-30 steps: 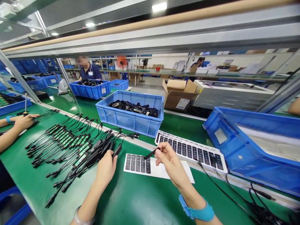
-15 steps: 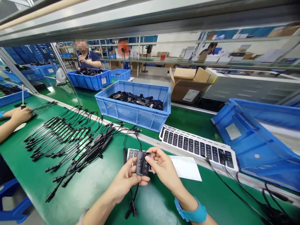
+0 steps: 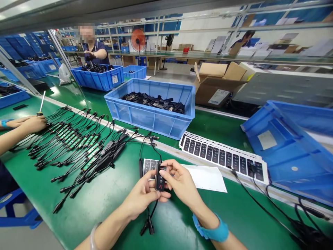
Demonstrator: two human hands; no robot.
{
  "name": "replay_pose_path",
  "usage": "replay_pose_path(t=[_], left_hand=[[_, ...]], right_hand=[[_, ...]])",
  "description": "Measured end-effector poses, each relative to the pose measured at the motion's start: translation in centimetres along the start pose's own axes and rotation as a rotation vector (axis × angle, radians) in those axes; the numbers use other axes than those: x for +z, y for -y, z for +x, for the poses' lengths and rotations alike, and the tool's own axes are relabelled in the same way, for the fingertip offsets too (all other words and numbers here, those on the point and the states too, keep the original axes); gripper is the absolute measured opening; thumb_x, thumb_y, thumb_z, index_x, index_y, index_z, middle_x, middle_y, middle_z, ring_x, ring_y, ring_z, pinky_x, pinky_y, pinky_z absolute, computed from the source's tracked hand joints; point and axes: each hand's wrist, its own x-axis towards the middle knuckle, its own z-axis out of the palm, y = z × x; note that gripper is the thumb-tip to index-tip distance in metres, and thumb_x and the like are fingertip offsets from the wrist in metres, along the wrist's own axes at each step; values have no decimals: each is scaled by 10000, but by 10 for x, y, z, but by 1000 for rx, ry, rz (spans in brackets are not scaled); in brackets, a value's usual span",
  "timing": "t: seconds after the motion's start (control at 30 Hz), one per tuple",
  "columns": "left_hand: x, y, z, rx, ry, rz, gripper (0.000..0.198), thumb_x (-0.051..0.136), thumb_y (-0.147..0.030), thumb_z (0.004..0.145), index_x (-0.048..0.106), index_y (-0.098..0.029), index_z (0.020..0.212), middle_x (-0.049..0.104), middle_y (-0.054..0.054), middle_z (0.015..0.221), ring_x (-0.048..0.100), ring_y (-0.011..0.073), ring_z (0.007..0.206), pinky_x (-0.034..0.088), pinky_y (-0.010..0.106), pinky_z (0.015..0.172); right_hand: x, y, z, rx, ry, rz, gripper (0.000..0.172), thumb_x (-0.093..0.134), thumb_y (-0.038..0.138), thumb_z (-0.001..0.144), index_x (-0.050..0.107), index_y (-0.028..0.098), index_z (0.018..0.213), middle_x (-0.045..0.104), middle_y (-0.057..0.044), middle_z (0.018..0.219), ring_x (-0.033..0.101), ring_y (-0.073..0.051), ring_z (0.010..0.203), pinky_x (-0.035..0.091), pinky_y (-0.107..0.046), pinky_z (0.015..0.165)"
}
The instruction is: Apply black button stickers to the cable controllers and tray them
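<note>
My left hand (image 3: 143, 194) is wrapped round the lower part of a small black controller (image 3: 160, 180) with buttons and a red mark on its face. My right hand (image 3: 179, 178) pinches the controller's upper right side, thumb on its face. Cables run from the controller's top and hang below it, with black connectors (image 3: 147, 225) over the green table. Behind my hands lies a sheet of dark labels (image 3: 150, 166), partly hidden by them. A white sheet (image 3: 208, 177) is beside my right hand. To the left lie black cabled units (image 3: 110, 156) and green circuit boards (image 3: 91, 156).
A blue bin (image 3: 151, 116) of black parts stands behind. A tray of dark labels (image 3: 221, 156) and a tilted blue bin (image 3: 283, 152) are on the right. Another person's hands (image 3: 33, 124) work at the left, near a screwdriver (image 3: 41, 102). An open carton (image 3: 218, 85) is further back.
The controller has turned so its labelled face shows more toward the camera, and my right fingers have closed over its upper part. The view has tilted down slightly.
</note>
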Motion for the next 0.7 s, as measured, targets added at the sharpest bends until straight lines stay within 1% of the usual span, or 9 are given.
replay_pose_path(t=[0.3,0.47,0.7], left_hand=[[1,0,0,9,6,19,611,823,-282,700,507,-188,1213,718,76,962,716,204,860,535,312,772],[2,-2,0,-2,5,28,637,825,-303,698,497,-175,1229,714,90,971,711,198,853,530,316,782],[3,-2,-1,-8,-7,34,651,832,-319,686,494,-173,1223,709,103,996,709,204,859,527,323,796]], right_hand=[[0,0,-1,0,-12,-24,266,675,415,804,590,203,938,432,57,676,431,-75,511,406,-163,390],[0,-1,-1,-1,-18,-37,258,672,411,805,591,204,935,435,62,663,422,-69,481,398,-170,387],[0,0,-1,-5,-28,-55,248,666,409,813,598,206,937,440,56,671,429,-70,488,395,-169,391]])
